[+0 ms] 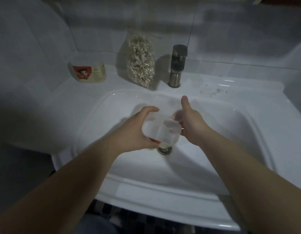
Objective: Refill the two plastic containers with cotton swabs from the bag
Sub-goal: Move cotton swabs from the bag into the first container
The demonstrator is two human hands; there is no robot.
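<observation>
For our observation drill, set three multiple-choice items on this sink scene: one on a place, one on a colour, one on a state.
1. Where does the bag stand?
A in the basin
B left of the tap
C right of the tap

2. Which colour shows on the label of the bottle?
A red
B green
C blue

3. What is the left hand doing?
A lying flat on the rim
B gripping a container
C holding the bag

Answers:
1 B, the bag leans at the wall just left of the tap.
2 A, a red patch fills part of the label.
3 B, its fingers curl round the clear container.
</observation>
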